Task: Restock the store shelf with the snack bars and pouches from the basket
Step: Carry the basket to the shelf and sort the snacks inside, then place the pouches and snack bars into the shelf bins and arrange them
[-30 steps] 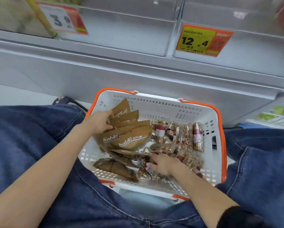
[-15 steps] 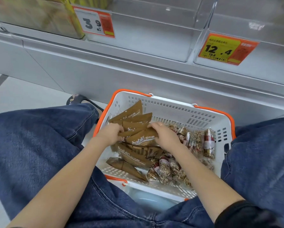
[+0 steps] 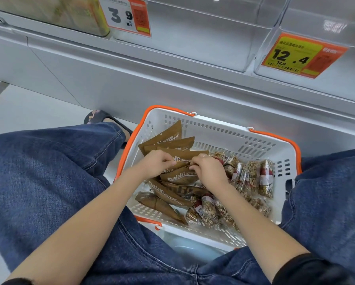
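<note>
Both hands are down in the basket, gathering brown pouches. The left hand has its fingers curled round the near edges of a fan of pouches, and the right hand pinches the same bunch from the other side, seemingly to square the loose packets into one stack that can be lifted together.

Largest in view is the grey metal store shelf, running across the top, with clear plastic bins along its front edge. The bin directly above the basket looks unfilled, a likely place for the stock. Blue-jeaned legs frame the scene on either side; the person appears to be crouched or seated low, with the basket between the knees, which keeps the goods within easy reach of both arms.

The white basket with orange handles stands on the floor just in front of the shelf base. Its left half holds the brown pouches, several printed "Sablé", lying overlapped. Its right half holds clear-wrapped snack bars of nuts and grains, piled loosely.

Two price tags hang on the bins: one reading 3.9, one orange and yellow reading 12.4. A dark sandal shows at the left.
</note>
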A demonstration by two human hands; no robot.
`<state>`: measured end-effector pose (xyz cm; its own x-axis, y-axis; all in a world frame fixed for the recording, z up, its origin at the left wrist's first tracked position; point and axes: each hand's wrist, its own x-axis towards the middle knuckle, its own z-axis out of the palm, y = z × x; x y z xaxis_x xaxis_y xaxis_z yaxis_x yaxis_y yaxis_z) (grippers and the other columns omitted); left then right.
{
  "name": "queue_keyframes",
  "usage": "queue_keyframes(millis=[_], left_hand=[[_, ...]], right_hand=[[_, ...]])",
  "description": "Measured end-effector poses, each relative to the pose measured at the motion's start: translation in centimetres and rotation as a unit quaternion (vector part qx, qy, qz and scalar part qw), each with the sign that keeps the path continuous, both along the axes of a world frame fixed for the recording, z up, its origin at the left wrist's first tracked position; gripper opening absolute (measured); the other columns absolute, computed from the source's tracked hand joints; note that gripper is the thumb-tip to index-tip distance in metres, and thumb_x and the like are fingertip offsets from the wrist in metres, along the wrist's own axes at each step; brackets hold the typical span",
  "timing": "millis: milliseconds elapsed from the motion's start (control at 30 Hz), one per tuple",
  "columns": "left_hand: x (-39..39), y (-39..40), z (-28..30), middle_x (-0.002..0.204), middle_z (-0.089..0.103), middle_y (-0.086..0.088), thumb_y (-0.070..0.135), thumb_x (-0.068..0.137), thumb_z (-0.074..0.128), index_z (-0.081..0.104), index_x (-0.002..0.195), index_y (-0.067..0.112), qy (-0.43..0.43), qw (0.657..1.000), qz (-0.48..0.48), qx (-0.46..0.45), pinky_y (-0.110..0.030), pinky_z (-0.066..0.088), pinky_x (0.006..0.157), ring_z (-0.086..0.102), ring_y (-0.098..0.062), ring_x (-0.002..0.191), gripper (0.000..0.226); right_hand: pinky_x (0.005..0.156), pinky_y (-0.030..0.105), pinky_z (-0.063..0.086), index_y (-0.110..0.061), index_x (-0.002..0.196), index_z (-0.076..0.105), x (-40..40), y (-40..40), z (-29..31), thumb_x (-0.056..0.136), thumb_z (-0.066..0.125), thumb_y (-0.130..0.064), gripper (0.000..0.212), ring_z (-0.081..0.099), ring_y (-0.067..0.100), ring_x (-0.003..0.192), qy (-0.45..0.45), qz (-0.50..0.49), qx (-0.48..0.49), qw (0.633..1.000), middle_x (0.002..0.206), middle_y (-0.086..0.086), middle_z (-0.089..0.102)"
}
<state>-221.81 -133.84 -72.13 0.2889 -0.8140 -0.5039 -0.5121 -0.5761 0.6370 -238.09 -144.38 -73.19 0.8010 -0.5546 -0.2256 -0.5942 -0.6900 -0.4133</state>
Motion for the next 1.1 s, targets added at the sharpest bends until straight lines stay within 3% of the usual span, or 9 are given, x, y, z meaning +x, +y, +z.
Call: queue_keyframes(millis=[200, 300, 433, 567, 667, 733, 833, 967, 1100], left_hand=[[-0.9, 0.2, 0.5, 0.096, 0.068, 0.001, 0.031, 0.092, 0.057, 0.066, 0.099, 0.017, -0.182, 0.971, -0.152, 0.003, -0.033, 0.052, 0.077, 0.063, -0.018, 0.088, 0.018], [-1.1, 0.0, 1.2, 0.099, 0.068, -0.002, 0.022, 0.095, 0.052, 0.067, 0.1, 0.014, -0.205, 0.975, -0.072, -0.033, -0.028, 0.05, 0.076, 0.063, -0.02, 0.091, 0.018], [-0.8, -0.6, 5.1, 0.11, 0.068, -0.004, 0.02, 0.093, 0.058, 0.068, 0.112, 0.01, -0.164, 0.982, 0.04, -0.083, -0.026, 0.046, 0.084, 0.061, -0.02, 0.098, 0.024], [-1.0, -1.4, 11.4, 0.091, 0.072, -0.005, 0.011, 0.084, 0.065, 0.073, 0.092, 0.014, -0.089, 0.979, 0.114, -0.144, -0.025, 0.047, 0.069, 0.065, -0.019, 0.08, 0.012], [-2.7, -1.8, 15.3, 0.069, 0.069, -0.005, 0.002, 0.078, 0.066, 0.07, 0.072, 0.013, 0.049, 0.972, 0.158, -0.167, -0.026, 0.047, 0.059, 0.059, -0.015, 0.057, 0.013], [-3.9, -2.2, 16.8, 0.06, 0.064, -0.002, -0.003, 0.075, 0.063, 0.065, 0.067, 0.014, 0.106, 0.957, 0.203, -0.176, -0.024, 0.046, 0.056, 0.057, -0.013, 0.052, 0.02], [-5.6, -2.9, 18.8, 0.065, 0.061, -0.006, -0.005, 0.078, 0.063, 0.061, 0.075, 0.009, 0.164, 0.941, 0.224, -0.195, -0.027, 0.048, 0.058, 0.058, -0.019, 0.058, 0.014], [-5.1, -2.2, 22.7, 0.077, 0.069, -0.009, 0.012, 0.083, 0.07, 0.066, 0.086, 0.004, 0.193, 0.927, 0.185, -0.264, -0.023, 0.056, 0.06, 0.067, -0.018, 0.072, 0.008], [0.1, -1.1, 24.5, 0.094, 0.068, 0.0, 0.02, 0.076, 0.077, 0.064, 0.109, 0.015, 0.033, 0.892, 0.251, -0.375, -0.031, 0.056, 0.068, 0.065, -0.012, 0.082, 0.036]], right_hand=[[0.081, 0.039, 0.049, -0.011, 0.092, 0.069, 0.1, 0.3, 0.4, 0.092, 0.058, -0.019, 0.013, 0.058, 0.021, 0.086, -0.082, -0.056, 0.04, 0.994, 0.09, 0.003, 0.063], [0.086, 0.037, 0.051, -0.012, 0.103, 0.069, 0.2, 0.5, 1.7, 0.092, 0.058, -0.012, 0.015, 0.059, 0.015, 0.089, -0.151, -0.106, 0.067, 0.98, 0.099, 0.003, 0.065], [0.089, 0.008, 0.045, -0.027, 0.143, 0.037, -1.0, 3.1, 6.2, 0.09, 0.058, -0.004, 0.061, 0.052, -0.006, 0.11, -0.284, -0.268, 0.149, 0.908, 0.15, -0.005, 0.032], [0.081, -0.005, 0.034, -0.04, 0.148, -0.007, -1.8, 7.3, 9.9, 0.086, 0.064, -0.012, 0.098, -0.003, -0.029, 0.123, -0.267, -0.168, 0.205, 0.927, 0.154, -0.019, -0.023], [0.112, 0.009, 0.007, -0.04, 0.146, -0.013, -0.7, 7.5, 11.1, 0.085, 0.065, -0.029, 0.099, -0.013, -0.01, 0.139, -0.253, -0.109, 0.166, 0.947, 0.155, -0.02, -0.013], [0.114, 0.015, 0.016, -0.033, 0.151, 0.005, 0.1, 7.0, 11.7, 0.088, 0.062, -0.023, 0.086, 0.013, 0.004, 0.144, -0.3, -0.149, 0.11, 0.936, 0.156, -0.012, 0.015], [0.08, 0.015, 0.048, -0.033, 0.144, 0.037, 0.0, 5.7, 13.4, 0.082, 0.049, 0.009, 0.076, 0.061, 0.012, 0.088, -0.343, -0.226, 0.091, 0.907, 0.113, 0.009, 0.066], [0.055, 0.008, 0.038, -0.029, 0.096, 0.064, -1.5, 3.1, 17.9, 0.088, 0.045, 0.011, 0.045, 0.055, -0.003, 0.059, -0.413, -0.234, 0.133, 0.87, 0.07, -0.019, 0.064], [0.047, 0.015, 0.038, -0.02, 0.072, 0.059, -2.8, -1.4, 23.1, 0.094, 0.056, -0.015, 0.023, 0.046, 0.001, 0.043, -0.408, -0.216, 0.229, 0.857, 0.046, -0.014, 0.05]])
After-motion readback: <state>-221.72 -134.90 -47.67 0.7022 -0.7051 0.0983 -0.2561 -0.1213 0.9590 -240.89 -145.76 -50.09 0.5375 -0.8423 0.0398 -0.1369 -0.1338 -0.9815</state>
